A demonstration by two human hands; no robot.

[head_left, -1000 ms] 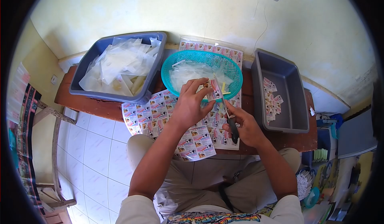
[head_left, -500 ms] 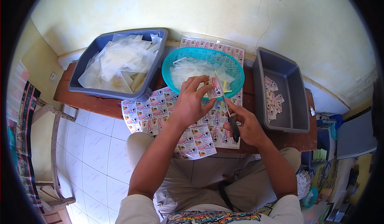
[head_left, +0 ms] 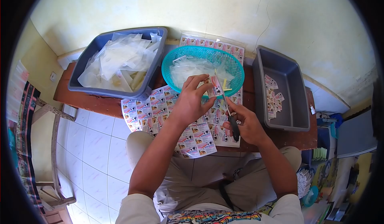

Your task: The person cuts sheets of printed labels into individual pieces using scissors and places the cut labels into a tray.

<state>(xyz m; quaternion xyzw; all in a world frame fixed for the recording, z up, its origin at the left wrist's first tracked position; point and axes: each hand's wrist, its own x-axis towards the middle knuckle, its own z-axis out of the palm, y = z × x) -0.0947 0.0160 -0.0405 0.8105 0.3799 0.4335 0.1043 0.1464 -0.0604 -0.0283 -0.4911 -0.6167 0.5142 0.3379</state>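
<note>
Between the thumb and fingers of my left hand (head_left: 191, 102) is a small printed label (head_left: 216, 86), held above the near rim of a turquoise mesh basket (head_left: 170, 78). My right hand (head_left: 249, 124) is closed around the black handle of a pair of scissors (head_left: 233, 127). Their blades point up and away, along the label's right edge. Clear plastic pieces and pale yellow strips lie in the basket. Uncut label sheets (head_left: 198, 142) spread beneath both hands, printed with rows of cow pictures.
To the left stands a grey bin (head_left: 75, 80) heaped with translucent plastic bags (head_left: 124, 58). A second grey bin (head_left: 294, 104) on the right holds several cut labels (head_left: 273, 98). Everything rests on a reddish-brown bench (head_left: 62, 92) against the wall, above my knees.
Hardly anything differs. The view has shifted very slightly, and both hands keep the label and the scissors in nearly the same place.
</note>
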